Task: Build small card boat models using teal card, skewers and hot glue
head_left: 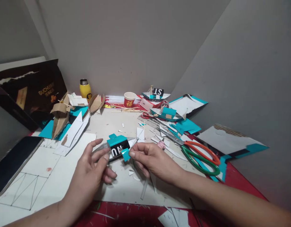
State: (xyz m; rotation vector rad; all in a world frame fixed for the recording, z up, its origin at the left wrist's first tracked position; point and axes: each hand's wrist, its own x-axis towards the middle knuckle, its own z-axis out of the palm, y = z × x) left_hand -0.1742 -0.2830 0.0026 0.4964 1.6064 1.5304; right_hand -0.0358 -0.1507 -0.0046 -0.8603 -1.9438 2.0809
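Right hand [143,156], nearly closed, pinches teal piece [125,155].

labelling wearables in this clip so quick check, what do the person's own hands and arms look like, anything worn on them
Both the left hand and right hand are bare, with no gloves and no rings visible. The left forearm and right forearm show no sleeve, watch or bracelet within the frame.

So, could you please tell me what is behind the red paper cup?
Pale sticks show to either side behind the cup, with the grey wall beyond; anything directly behind it is covered.
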